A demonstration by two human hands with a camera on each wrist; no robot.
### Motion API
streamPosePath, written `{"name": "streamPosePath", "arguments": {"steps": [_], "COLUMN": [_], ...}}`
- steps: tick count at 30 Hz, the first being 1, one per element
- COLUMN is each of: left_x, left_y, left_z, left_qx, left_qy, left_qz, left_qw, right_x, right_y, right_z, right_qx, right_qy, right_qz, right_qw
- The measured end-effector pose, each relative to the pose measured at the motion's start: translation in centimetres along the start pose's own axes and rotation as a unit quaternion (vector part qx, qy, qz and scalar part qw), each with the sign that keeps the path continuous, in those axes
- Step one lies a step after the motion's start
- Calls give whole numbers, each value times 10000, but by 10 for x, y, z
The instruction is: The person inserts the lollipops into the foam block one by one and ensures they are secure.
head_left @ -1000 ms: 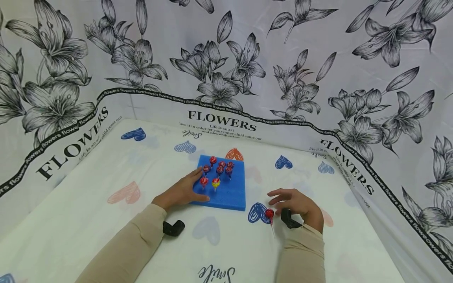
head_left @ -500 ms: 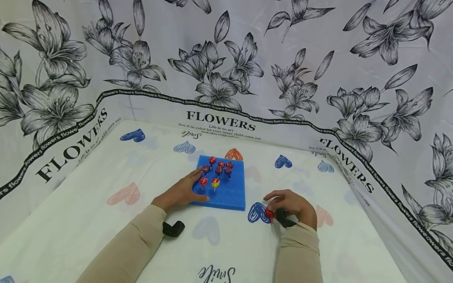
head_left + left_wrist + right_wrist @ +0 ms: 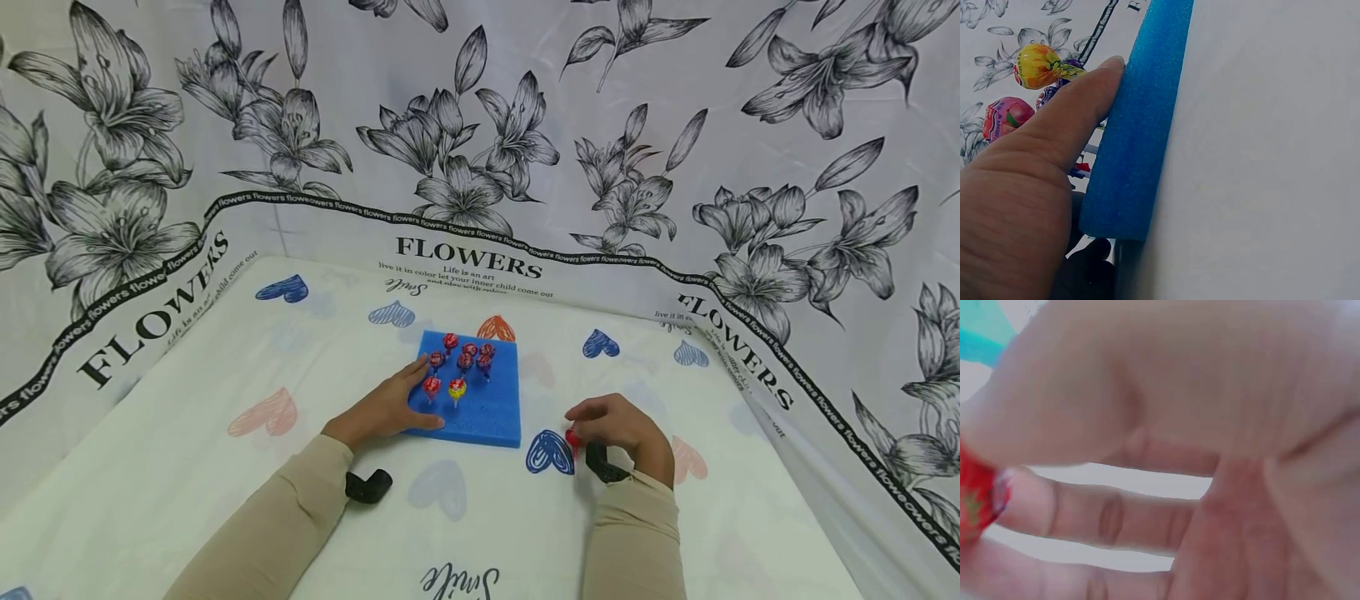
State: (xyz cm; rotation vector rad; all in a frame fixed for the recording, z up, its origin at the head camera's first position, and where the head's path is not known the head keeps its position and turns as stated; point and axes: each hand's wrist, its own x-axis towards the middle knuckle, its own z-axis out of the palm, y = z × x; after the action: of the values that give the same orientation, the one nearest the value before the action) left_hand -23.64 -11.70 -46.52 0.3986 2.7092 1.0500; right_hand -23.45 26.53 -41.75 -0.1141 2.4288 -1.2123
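My left hand lies flat with straight fingers on the foam to steady it, while my right hand pinches a red lollipop just right of the foam, above the cloth.

Left hand lying flat, thumb pressed along the edge of a thick blue foam slab on white cloth, with a yellow-wrapped round lollipop and a pink-red wrapped lollipop standing just behind the thumb.
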Motion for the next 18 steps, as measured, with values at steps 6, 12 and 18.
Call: {"name": "streamPosePath", "arguments": {"steps": [6, 12, 18], "left_x": [0, -1, -1], "left_y": [0, 0, 0], "left_z": [1, 2, 1], "left_qx": [-10, -7, -20], "left_qy": [8, 13, 16], "left_qz": [22, 21, 28], "left_qw": [10000, 10000, 10000], "right_x": [-4, -7, -7], "right_y": [-4, -10, -9], "right_z": [-4, -4, -5], "right_qx": [465, 691, 839], "right_qy": [264, 259, 442], "right_qz": [-76, -270, -417], "right_qw": [9985, 9969, 9946]}}
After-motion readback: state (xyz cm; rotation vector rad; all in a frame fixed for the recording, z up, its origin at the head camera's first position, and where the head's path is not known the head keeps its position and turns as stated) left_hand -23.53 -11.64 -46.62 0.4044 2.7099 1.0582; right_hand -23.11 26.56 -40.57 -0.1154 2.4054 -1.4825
